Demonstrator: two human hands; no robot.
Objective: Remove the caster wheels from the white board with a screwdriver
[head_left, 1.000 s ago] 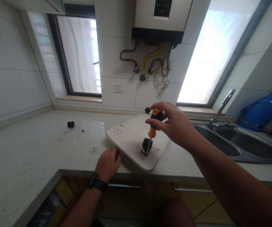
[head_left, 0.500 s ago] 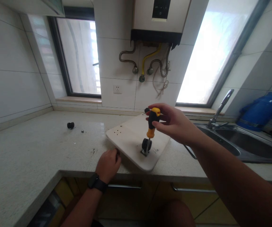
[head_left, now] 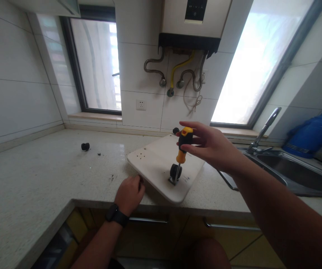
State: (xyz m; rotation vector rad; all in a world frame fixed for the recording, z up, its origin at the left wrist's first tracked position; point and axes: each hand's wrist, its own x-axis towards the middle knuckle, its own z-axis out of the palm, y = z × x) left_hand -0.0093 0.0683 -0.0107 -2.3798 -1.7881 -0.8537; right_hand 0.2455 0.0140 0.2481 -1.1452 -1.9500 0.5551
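A yellow and black screwdriver [head_left: 185,144] stands nearly upright, its handle between the thumb and fingers of my right hand [head_left: 206,144]. Its tip meets the metal plate of a black caster wheel [head_left: 175,171] near the front corner of a white board [head_left: 155,168]. Several small holes show at the board's left corner. My left hand [head_left: 130,192] is closed at the board's left front edge; its fingertips are partly hidden there, apparently gripping that edge. Another black caster [head_left: 176,130] shows at the board's back corner.
A loose black caster [head_left: 85,146] lies on the speckled counter [head_left: 51,175], with a small dark piece [head_left: 99,154] beside it. To the right are a steel sink [head_left: 278,172], a faucet [head_left: 266,129] and a blue container [head_left: 308,134]. A water heater [head_left: 194,22] hangs on the wall above.
The whole view has shifted slightly. My right-hand fingers have opened a little around the screwdriver handle, which stays over the same caster plate. My left hand keeps its place at the board's edge.
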